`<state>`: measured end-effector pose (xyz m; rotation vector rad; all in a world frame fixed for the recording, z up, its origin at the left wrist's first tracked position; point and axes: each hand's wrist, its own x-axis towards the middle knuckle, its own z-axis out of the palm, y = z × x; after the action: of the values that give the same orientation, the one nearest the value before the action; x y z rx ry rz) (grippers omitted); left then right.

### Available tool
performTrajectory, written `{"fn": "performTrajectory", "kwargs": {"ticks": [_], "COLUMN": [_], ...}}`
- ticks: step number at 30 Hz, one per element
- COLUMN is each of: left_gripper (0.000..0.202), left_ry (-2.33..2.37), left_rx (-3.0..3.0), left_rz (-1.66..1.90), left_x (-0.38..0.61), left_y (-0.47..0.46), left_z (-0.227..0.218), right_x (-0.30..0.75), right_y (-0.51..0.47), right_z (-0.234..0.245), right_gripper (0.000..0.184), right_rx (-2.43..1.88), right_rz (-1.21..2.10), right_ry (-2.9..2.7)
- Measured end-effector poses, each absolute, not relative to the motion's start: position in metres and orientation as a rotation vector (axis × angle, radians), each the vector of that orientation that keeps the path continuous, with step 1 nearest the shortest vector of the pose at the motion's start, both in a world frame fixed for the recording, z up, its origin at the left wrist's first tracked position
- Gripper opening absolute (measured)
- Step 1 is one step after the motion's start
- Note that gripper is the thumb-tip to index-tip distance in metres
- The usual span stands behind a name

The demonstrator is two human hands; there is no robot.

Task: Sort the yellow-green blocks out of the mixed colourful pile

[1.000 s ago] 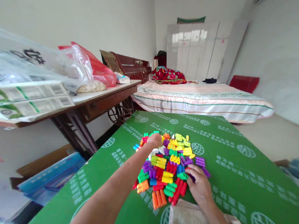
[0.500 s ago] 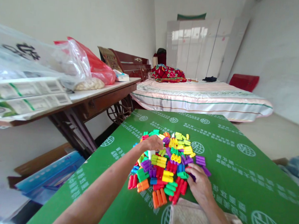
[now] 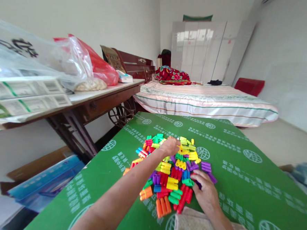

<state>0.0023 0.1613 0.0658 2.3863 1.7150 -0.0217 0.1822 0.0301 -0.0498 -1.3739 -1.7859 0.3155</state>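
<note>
A loose heap of colourful plastic tube-shaped pieces, many joined side by side in short rows, lies on a green tabletop. My left hand reaches over the far part of the heap, next to yellow pieces. Its fingers are drawn together and point down; what they grip, if anything, is hidden. At the heap's right edge rests my right hand, its fingers curled around a dark purple piece, mostly covered. Beside its fingertips is a green piece. Two purple pieces lie just beyond this hand.
A folded beige cloth lies under my right forearm at the near edge. On the left stands a sewing-machine table with boxes and a red plastic bag. A bed is behind the green table.
My left hand has moved right across the far part of the heap, uncovering pieces on its left. My right hand stays almost where it was.
</note>
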Motion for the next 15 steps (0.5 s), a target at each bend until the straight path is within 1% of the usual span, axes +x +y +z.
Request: {"fn": "performTrajectory", "kwargs": {"ticks": [7, 11, 15], "left_gripper": [0.029, 0.03, 0.028], "left_ry": [1.701, 1.688, 1.643], "left_rx": [2.434, 2.444, 2.455], "left_rz": [-0.195, -0.255, -0.242], "left_x": [0.052, 0.057, 0.052], "left_y": [0.181, 0.192, 0.197], "left_z": [0.057, 0.052, 0.052], "right_x": [0.179, 0.177, 0.176], "right_y": [0.03, 0.029, 0.03], "right_z": [-0.047, -0.042, -0.039], "right_gripper": [0.032, 0.032, 0.034], "right_rx": [-1.368, -1.381, -1.382], "right_rz": [0.307, 0.329, 0.328], "right_ry": [-1.77, -1.773, -1.771]}}
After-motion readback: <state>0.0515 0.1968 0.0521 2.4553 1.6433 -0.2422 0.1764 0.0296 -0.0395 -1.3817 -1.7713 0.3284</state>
